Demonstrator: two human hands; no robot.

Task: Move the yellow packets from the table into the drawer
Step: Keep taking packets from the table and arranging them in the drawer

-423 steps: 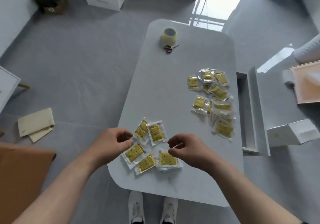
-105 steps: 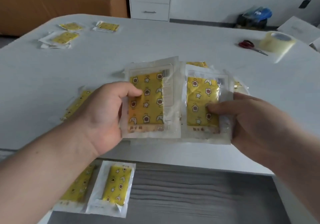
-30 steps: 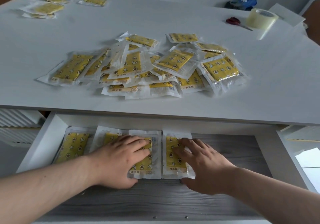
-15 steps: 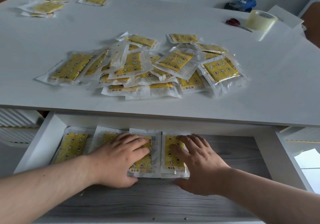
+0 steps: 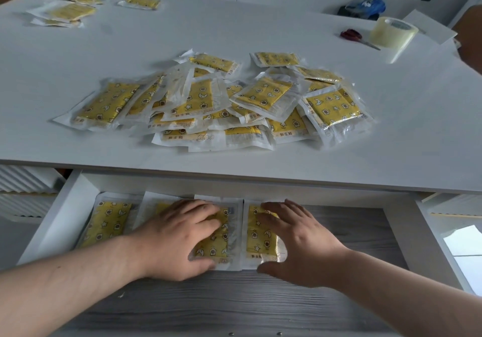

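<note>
A heap of several yellow packets [image 5: 224,101] in clear wrappers lies on the white table [image 5: 391,133]. Below the table's front edge the drawer [image 5: 352,232] stands pulled out, with a row of yellow packets [image 5: 107,222] lying flat along its back. My left hand [image 5: 180,237] lies flat, fingers straight, on a packet [image 5: 221,248] in that row. My right hand [image 5: 300,242] rests with spread fingers on the packet [image 5: 258,235] beside it. A few more packets [image 5: 67,10] lie at the table's far left.
A roll of clear tape [image 5: 391,32] and red-handled scissors [image 5: 352,35] sit at the table's far right. The drawer's grey wood-grain floor [image 5: 234,300] shows in front of my hands and to the right. White side walls [image 5: 54,219] bound the drawer.
Over the last second both hands stay pressed on the two packets in the drawer, nudging them slightly toward its back. Earlier I held those two packets above the table.
</note>
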